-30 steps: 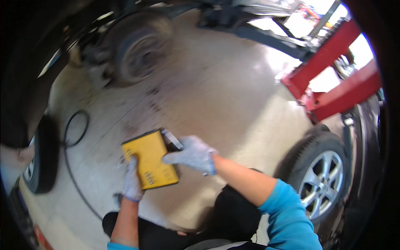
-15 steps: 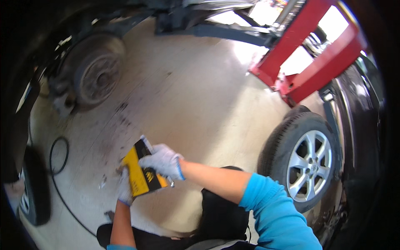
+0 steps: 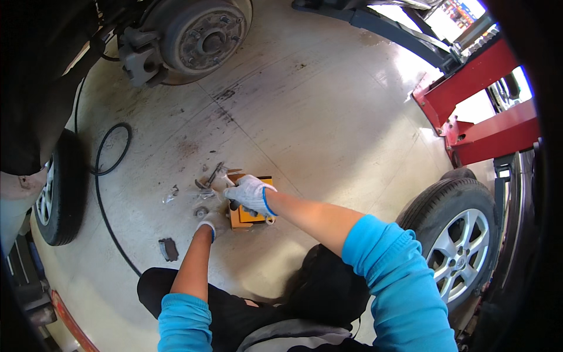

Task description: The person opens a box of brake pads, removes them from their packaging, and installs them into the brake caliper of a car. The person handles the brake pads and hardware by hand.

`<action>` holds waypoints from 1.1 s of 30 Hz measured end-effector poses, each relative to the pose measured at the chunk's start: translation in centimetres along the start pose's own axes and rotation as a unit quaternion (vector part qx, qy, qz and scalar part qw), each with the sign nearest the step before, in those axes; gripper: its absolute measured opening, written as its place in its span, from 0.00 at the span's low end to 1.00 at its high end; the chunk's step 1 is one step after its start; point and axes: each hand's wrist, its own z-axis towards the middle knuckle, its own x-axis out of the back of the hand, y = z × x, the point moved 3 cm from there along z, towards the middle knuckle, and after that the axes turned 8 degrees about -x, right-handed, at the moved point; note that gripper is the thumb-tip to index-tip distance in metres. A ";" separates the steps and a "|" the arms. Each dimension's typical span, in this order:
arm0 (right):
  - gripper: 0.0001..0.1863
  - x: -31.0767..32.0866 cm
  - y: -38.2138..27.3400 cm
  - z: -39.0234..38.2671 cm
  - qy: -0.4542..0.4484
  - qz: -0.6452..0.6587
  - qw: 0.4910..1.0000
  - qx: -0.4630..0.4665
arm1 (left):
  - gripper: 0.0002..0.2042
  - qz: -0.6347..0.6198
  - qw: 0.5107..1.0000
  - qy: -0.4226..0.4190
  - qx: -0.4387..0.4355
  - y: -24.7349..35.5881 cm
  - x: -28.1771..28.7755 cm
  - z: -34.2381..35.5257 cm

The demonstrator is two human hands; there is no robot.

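My gloved right hand [image 3: 246, 192] is closed over the yellow box [image 3: 258, 217], gripping something I cannot make out; a short silver piece shows at its fingers. The box lies on the floor, overlapping a brown cardboard piece [image 3: 236, 220]. My gloved left hand [image 3: 214, 223] is at the box's left side, its fingers too indistinct to tell whether closed. Metal pieces [image 3: 208, 180] and clear plastic scraps [image 3: 171, 192] lie just beyond and left of the hands. A dark flat piece [image 3: 168, 249] lies beside my left knee.
An exposed brake disc and caliper [image 3: 199, 47] hang above. A black hose [image 3: 107, 214] loops on the floor at left. Loose wheels [image 3: 58, 205] [image 3: 460, 258] stand either side of me. A red lift frame [image 3: 487, 135] is at upper right, with a dark lift arm [image 3: 387, 32] across the top.
The yellow box has gone from being held in both hands to lying on the floor, largely under my right hand. My left hand has moved to its left side. The view has shifted.
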 end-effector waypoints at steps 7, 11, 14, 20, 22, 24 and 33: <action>0.19 -3.7 0.1 1.4 -0.100 -0.128 0.981 0.103 | 0.34 -0.285 0.828 -0.408 0.260 6.9 -4.2 -6.2; 0.20 -3.8 -0.1 3.7 -0.066 -0.350 0.921 0.159 | 0.26 -0.224 0.969 -0.078 -0.068 14.5 -3.3 -2.3; 0.16 -2.4 -1.0 4.3 0.006 -0.397 0.908 0.132 | 0.17 -0.021 0.982 0.143 0.122 9.0 -0.5 -2.3; 0.19 0.8 3.7 8.2 0.012 -0.573 0.808 0.139 | 0.17 -0.058 0.948 0.236 0.206 4.3 1.1 -4.6; 0.23 0.1 5.0 9.3 -0.005 -0.579 0.796 0.179 | 0.16 -0.063 0.947 0.255 0.187 4.1 0.2 -4.1; 0.25 -2.0 5.6 9.9 -0.026 -0.609 0.761 0.222 | 0.17 -0.078 0.947 0.270 0.155 3.2 -0.6 -3.8; 0.21 -2.7 1.6 7.0 -0.028 -0.618 0.771 0.153 | 0.23 -0.127 0.939 0.281 0.155 3.4 -0.4 -3.2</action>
